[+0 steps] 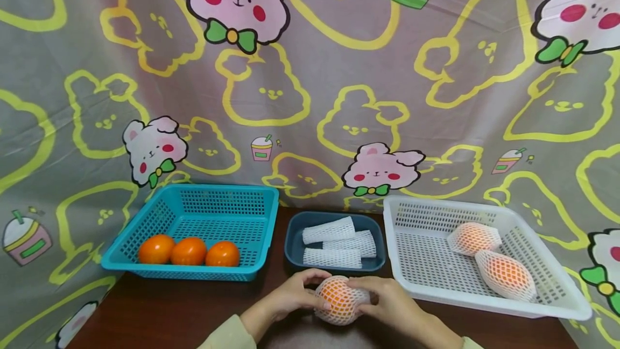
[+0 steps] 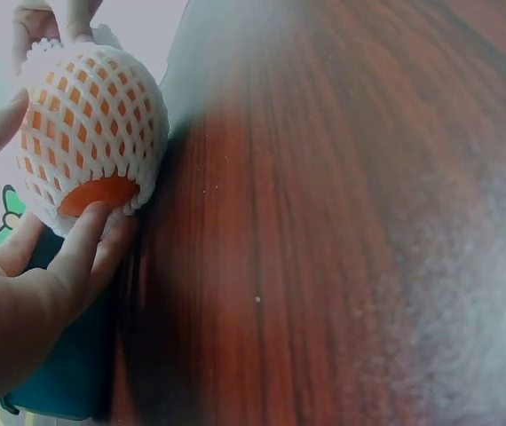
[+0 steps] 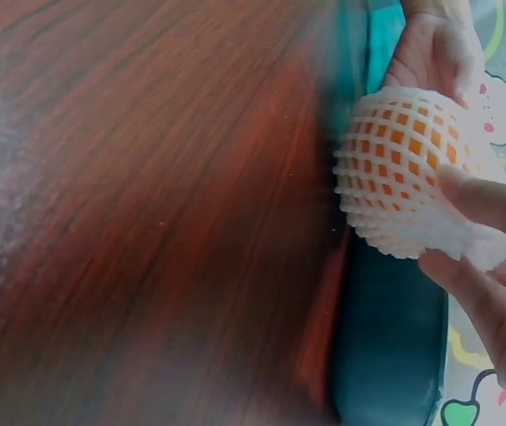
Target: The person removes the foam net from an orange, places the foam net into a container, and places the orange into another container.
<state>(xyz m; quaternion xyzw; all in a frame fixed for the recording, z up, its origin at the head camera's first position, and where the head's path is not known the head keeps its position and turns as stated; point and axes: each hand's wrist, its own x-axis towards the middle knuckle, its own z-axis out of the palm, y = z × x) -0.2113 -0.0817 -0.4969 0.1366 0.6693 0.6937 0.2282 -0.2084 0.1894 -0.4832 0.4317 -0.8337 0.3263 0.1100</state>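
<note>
Between my two hands is an orange (image 1: pixel 335 296) in a white foam net sleeve (image 2: pixel 93 115). My left hand (image 1: pixel 293 298) holds it from the left, fingertips at the sleeve's open end, where bare peel shows in the left wrist view. From the right, my right hand (image 1: pixel 394 306) pinches the gathered end of the sleeve between thumb and fingers, as the right wrist view shows. Just behind the hands, a dark blue tray (image 1: pixel 334 272) carries three flat white foam sleeves (image 1: pixel 332 258).
A turquoise basket (image 1: pixel 184 272) on the left holds three bare oranges (image 1: pixel 188 252). On the right, a white basket (image 1: pixel 421 268) contains two net-wrapped oranges (image 1: pixel 506 276). All stand on a dark brown wooden table (image 1: pixel 160 311), before a patterned curtain (image 1: pixel 310 74).
</note>
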